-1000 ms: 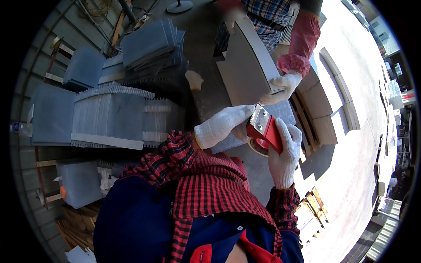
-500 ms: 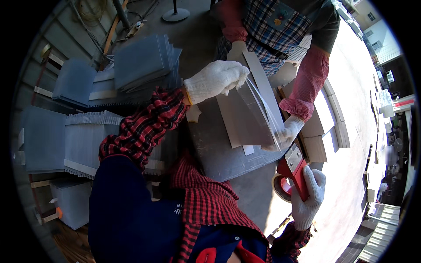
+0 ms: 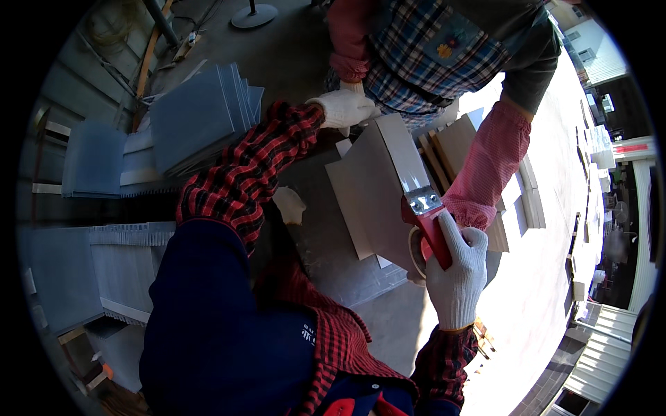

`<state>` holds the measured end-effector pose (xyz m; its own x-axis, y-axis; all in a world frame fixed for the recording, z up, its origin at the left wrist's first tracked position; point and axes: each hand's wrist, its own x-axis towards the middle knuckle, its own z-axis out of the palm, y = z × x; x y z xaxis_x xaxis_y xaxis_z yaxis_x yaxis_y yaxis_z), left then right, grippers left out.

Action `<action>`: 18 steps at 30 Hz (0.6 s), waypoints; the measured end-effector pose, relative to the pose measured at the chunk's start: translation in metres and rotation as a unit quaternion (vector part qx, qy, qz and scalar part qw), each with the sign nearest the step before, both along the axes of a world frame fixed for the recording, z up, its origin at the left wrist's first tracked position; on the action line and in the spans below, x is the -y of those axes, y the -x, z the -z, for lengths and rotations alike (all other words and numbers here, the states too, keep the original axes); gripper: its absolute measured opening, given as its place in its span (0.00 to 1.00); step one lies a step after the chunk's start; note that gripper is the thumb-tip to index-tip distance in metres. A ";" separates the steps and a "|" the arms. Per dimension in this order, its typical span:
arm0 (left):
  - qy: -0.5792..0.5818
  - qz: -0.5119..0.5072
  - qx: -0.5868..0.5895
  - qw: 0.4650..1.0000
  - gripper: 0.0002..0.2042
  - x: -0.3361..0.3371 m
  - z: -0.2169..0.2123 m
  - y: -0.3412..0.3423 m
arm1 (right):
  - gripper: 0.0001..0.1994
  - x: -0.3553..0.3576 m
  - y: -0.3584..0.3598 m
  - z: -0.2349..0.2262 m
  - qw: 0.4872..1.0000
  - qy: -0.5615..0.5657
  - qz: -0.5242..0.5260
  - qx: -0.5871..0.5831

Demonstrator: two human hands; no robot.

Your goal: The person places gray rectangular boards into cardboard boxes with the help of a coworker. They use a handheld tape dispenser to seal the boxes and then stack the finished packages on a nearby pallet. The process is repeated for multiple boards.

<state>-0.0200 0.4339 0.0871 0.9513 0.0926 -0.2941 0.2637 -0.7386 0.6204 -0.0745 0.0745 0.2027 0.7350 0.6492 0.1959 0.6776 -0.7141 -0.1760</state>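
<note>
In white knit gloves, my right hand (image 3: 458,277) is closed round a red tape dispenser (image 3: 433,232) with a tape roll (image 3: 417,251) on it. Its metal head touches or nearly touches the narrow upper face of a grey board bundle (image 3: 371,187), where a shiny strip of clear tape (image 3: 414,175) shows. At the bundle's far end is my left hand (image 3: 345,109), fingers together; what they hold, if anything, I cannot make out. A co-worker stands opposite, arms on either side of the bundle; their hands are mostly hidden.
Beneath the bundle is a dark grey work surface (image 3: 312,243), with a white glove (image 3: 290,204) at its left. Stacks of bluish-grey sheets (image 3: 194,121) stand on the left. Pale board stacks (image 3: 527,197) lie behind the co-worker's pink sleeve (image 3: 489,163). A round stand base (image 3: 254,16) is at the back.
My right hand has brought the dispenser up and left onto the bundle. My left hand has moved away to the far end. The clear tape stretched between my hands no longer shows in the air.
</note>
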 end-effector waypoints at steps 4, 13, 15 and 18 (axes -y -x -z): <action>-0.055 0.046 -0.016 0.997 0.22 -0.005 0.020 -0.013 | 0.27 0.000 0.000 0.001 1.000 -0.024 -0.016 -0.005; -0.050 -0.212 0.124 0.968 0.16 0.058 0.086 0.068 | 0.28 0.003 0.001 -0.002 1.000 0.006 -0.014 -0.025; -0.031 -0.301 0.267 0.915 0.17 0.064 0.077 0.083 | 0.28 0.006 -0.001 -0.002 1.000 0.009 -0.021 -0.012; -0.103 -0.225 0.500 0.830 0.24 0.083 0.047 0.094 | 0.30 0.012 -0.004 0.005 0.999 0.020 -0.040 0.009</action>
<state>-0.1139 0.3512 0.0399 0.5649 0.4547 0.6886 -0.0294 -0.8228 0.5675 -0.0707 0.0623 0.1974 0.6763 0.7138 0.1818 0.7362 -0.6631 -0.1354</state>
